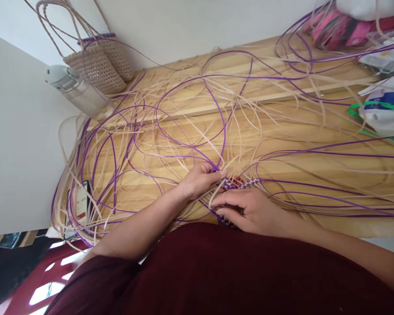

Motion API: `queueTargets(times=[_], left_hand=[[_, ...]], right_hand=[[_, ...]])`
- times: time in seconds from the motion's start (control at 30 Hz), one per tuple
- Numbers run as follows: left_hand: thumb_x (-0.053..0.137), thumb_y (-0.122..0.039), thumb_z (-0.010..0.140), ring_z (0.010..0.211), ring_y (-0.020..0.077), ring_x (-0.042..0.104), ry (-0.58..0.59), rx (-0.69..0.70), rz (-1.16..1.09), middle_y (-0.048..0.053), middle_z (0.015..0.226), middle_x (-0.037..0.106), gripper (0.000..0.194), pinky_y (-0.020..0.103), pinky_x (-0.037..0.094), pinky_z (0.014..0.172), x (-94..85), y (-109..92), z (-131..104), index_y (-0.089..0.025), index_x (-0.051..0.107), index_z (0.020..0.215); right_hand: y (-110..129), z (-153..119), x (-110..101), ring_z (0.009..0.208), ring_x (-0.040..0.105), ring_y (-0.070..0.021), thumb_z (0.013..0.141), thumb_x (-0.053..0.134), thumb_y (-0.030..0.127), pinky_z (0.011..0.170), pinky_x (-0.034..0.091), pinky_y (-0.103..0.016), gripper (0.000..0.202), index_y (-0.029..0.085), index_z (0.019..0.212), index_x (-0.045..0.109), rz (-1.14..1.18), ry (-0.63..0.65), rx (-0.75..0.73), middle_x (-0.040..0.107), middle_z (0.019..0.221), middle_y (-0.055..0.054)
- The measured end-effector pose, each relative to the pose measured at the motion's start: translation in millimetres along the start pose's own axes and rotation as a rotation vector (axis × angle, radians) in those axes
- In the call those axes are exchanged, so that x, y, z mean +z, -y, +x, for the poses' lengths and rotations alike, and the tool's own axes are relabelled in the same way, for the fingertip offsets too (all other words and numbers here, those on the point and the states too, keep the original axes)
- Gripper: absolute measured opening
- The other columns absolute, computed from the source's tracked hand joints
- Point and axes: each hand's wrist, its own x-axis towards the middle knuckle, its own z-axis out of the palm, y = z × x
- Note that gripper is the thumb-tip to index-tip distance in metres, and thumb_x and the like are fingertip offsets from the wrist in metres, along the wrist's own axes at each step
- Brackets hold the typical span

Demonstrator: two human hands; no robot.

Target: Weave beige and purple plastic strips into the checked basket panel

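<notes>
Close to my body, both hands work at a small woven piece [241, 183] of purple and cream strips, with a bit of red in it. My left hand [200, 179] is closed at its left edge, thumb and fingers pinching the strips there. Just to the right, my right hand [246, 208] pinches a cream strip [214, 197] that bends up between the two hands. Part of the weave lies hidden under my right hand and against my dark red shirt. Long loose purple strips [223, 127] and cream strips fan out from the piece across the table.
On the wooden table [282, 127], strips lie tangled on every side. At the back left stand woven bags [98, 65] and a lidded clear bottle [82, 92]. A phone [82, 201] lies at the left under strips. Plastic packages [385, 105] sit at the right.
</notes>
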Motion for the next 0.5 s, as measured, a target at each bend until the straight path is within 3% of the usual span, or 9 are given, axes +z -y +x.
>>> queueTargets(times=[0.17, 0.27, 0.37, 0.43, 0.5], left_hand=[[0.084, -0.048, 0.063, 0.066, 0.0151, 0.066, 0.051, -0.001, -0.054, 0.008, 0.076, 0.071, 0.046, 0.024, 0.056, 0.059, -0.5, 0, -1, -0.008, 0.070, 0.082], [0.084, -0.047, 0.064, 0.070, 0.0152, 0.067, 0.050, 0.001, -0.077, 0.009, 0.084, 0.072, 0.048, 0.026, 0.057, 0.063, 0.2, 1, -1, -0.008, 0.071, 0.088], [0.086, -0.043, 0.062, 0.065, 0.0132, 0.065, 0.045, 0.014, -0.038, 0.007, 0.077, 0.069, 0.044, 0.027, 0.057, 0.065, 0.4, 1, -1, -0.008, 0.070, 0.082], [0.087, -0.040, 0.060, 0.063, 0.0126, 0.063, 0.044, 0.025, -0.016, 0.005, 0.074, 0.068, 0.041, 0.027, 0.057, 0.064, 0.0, 1, 0, -0.008, 0.069, 0.079], [0.087, -0.040, 0.060, 0.062, 0.0121, 0.062, 0.045, 0.027, -0.005, 0.005, 0.075, 0.068, 0.040, 0.026, 0.056, 0.061, -0.9, 1, 1, -0.009, 0.069, 0.078]], right_hand=[[-5, 0, -46, 0.092, 0.065, -0.0185, 0.094, 0.054, 0.023, 0.082, 0.049, -0.030, 0.025, 0.021, 0.115, 0.068, -0.448, -0.216, 0.053, 0.071, 0.103, -0.006], [-11, 8, -57, 0.092, 0.063, -0.0204, 0.093, 0.053, 0.022, 0.081, 0.047, -0.032, 0.024, 0.020, 0.112, 0.067, -0.537, -0.152, 0.112, 0.069, 0.100, -0.007], [-13, 19, -50, 0.085, 0.060, -0.0183, 0.090, 0.056, 0.021, 0.075, 0.044, -0.030, 0.014, 0.019, 0.099, 0.066, -0.525, -0.092, 0.121, 0.067, 0.090, -0.005], [-15, 26, -48, 0.079, 0.057, -0.0165, 0.090, 0.056, 0.019, 0.071, 0.041, -0.028, 0.008, 0.018, 0.089, 0.064, -0.529, -0.037, 0.075, 0.064, 0.084, -0.005], [-22, 33, -60, 0.072, 0.055, -0.0140, 0.088, 0.060, 0.018, 0.066, 0.039, -0.027, 0.008, 0.017, 0.080, 0.062, -0.576, 0.029, -0.004, 0.063, 0.078, -0.003]])
